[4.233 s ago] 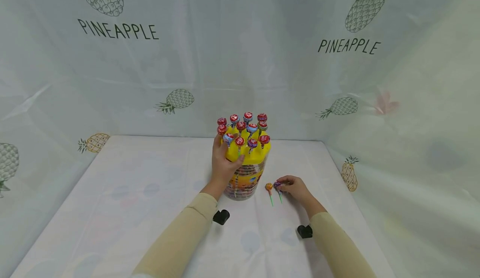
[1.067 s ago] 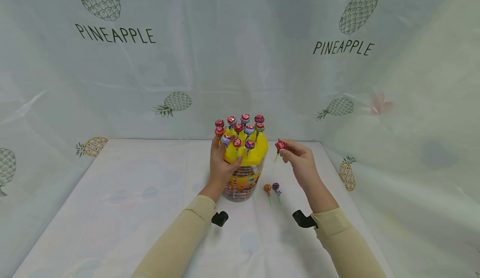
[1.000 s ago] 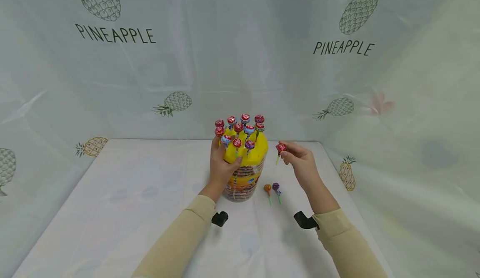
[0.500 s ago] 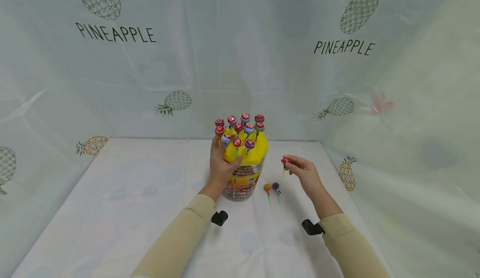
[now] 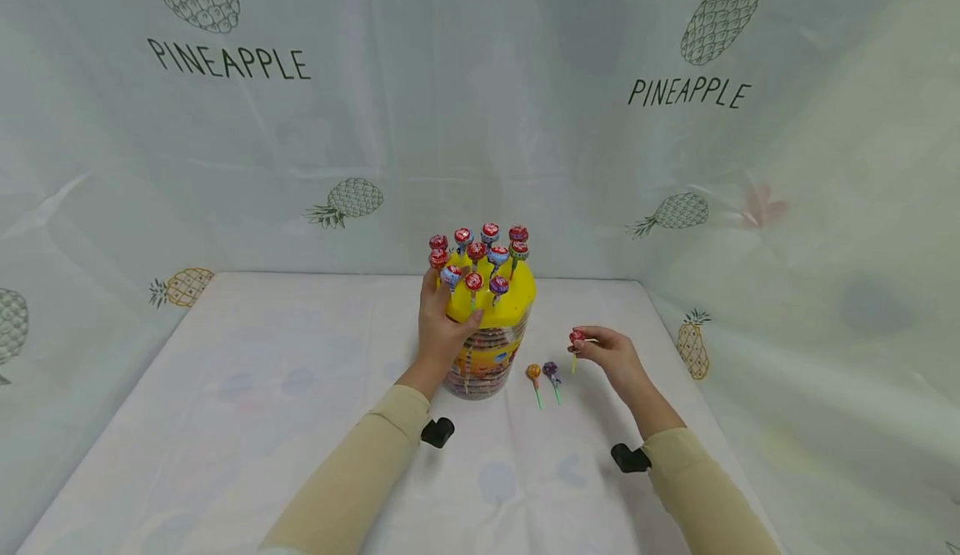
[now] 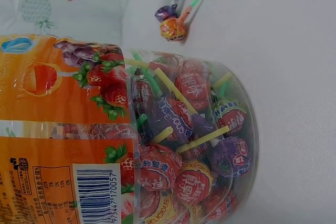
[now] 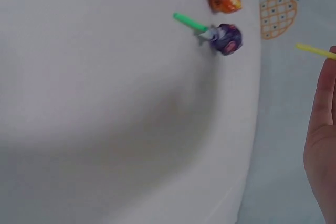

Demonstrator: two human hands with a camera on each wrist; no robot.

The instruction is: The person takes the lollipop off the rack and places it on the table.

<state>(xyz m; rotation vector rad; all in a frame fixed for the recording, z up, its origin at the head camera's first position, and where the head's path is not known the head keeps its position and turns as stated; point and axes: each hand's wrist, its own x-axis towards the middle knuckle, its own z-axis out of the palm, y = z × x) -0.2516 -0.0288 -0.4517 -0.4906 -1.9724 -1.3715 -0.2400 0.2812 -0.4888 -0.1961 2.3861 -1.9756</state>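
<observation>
A clear plastic lollipop jar [image 5: 480, 380] with an orange label stands upright on the table. Several wrapped lollipops poke up from its yellow lid [image 5: 513, 309]. My left hand [image 5: 438, 338] grips the lid's left side, thumb across the front. To the right of the jar, my right hand [image 5: 617, 361] pinches a red lollipop [image 5: 577, 336] by its head, the yellow stick pointing down. In the right wrist view this stick [image 7: 312, 50] juts from the fingers. Close by on the table lie an orange lollipop [image 5: 533, 371] and a purple lollipop [image 5: 551, 368], side by side with green sticks towards me.
A white cloth with faint spots covers the table [image 5: 300, 455]. Behind it hangs a pale curtain [image 5: 480, 122] printed with pineapples, and it also runs along the right side. More lollipops [image 6: 194, 182] fill the jar's bottom.
The purple lollipop was let go beside the orange one. My right hand took a red lollipop from the lid's right side and lowered it towards the table. The left hand stayed on the lid.
</observation>
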